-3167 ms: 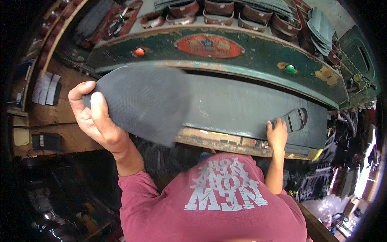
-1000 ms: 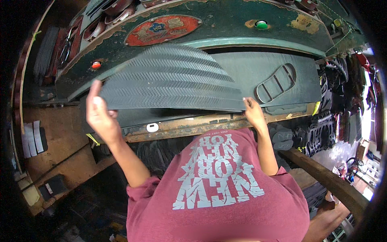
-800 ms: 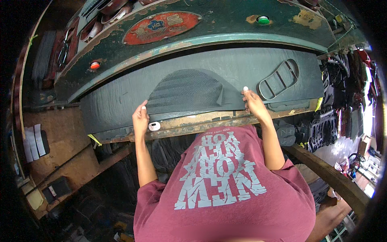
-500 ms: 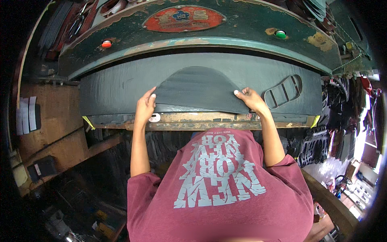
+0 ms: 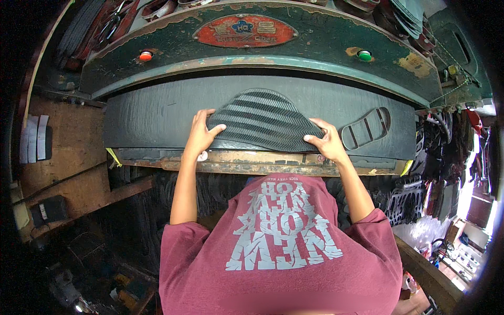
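A black rubber sheet [image 5: 257, 123] with a curved far edge and bands of zigzag ribbing is held over the grey-black cutting board [image 5: 144, 113]. My left hand [image 5: 203, 131] grips its left end, thumb on top and fingers spread along the edge. On the opposite end, my right hand [image 5: 326, 139] pinches the sheet with the thumb above; the fingers underneath are partly hidden. The sheet looks slightly bowed between my hands. To the right of my right hand lies a sole-shaped metal cutting die [image 5: 366, 128] with crossbars.
Beyond the board stands a green machine beam [image 5: 173, 42] with a red button [image 5: 145, 55] and a green button [image 5: 364, 55]. More dies and sheets are piled on top. A wooden panel [image 5: 68, 152] is at the left; dark cut pieces hang at the right.
The sheet's face looked dull and plain before; its ribbed bands now show clearly and it is more bowed. My left hand has shifted right, its thumb now over the sheet.
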A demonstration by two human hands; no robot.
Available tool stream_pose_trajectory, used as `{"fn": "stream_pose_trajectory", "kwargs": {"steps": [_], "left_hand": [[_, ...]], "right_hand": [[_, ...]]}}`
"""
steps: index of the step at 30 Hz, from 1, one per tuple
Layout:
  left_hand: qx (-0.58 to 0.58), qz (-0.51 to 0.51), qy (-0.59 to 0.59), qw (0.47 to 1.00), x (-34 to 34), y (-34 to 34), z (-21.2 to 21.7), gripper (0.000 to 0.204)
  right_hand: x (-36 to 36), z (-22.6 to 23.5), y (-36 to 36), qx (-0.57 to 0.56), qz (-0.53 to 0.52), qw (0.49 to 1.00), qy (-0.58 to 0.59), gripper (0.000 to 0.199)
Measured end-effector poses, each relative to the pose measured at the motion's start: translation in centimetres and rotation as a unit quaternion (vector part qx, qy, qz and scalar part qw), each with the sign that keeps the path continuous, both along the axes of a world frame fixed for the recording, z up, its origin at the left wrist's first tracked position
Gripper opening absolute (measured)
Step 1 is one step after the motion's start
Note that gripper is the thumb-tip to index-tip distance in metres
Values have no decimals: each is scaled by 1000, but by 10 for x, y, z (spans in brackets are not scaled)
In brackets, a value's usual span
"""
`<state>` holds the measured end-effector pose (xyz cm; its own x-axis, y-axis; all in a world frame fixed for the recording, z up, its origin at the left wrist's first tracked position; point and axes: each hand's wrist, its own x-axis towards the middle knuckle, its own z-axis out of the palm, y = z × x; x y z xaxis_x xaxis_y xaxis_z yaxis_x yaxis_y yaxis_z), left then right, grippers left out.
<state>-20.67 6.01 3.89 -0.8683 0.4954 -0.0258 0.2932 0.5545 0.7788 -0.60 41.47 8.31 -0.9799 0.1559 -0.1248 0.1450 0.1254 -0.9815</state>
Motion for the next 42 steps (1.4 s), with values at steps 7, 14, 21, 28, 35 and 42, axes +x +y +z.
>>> {"fn": "stream_pose_trajectory", "kwargs": {"steps": [7,14,21,28,35,42], "left_hand": [[201,26,60,977,21,-7,-19,28],[184,-6,90,979,47,-3,-29,28],[122,3,34,992,52,-2,-9,35],[164,82,-142,973,26,7,4,46],[-90,-74,99,988,48,-9,23,58],[-68,-54,100,991,56,-11,8,60]], "right_hand": [[14,0,10,225,-40,967,109,36],[13,-36,7,264,-101,952,117,38],[6,-15,0,234,-133,963,22,43],[-5,21,19,244,-133,955,-104,62],[31,12,7,429,-11,892,-140,72],[34,1,1,457,-41,878,-133,68]]}}
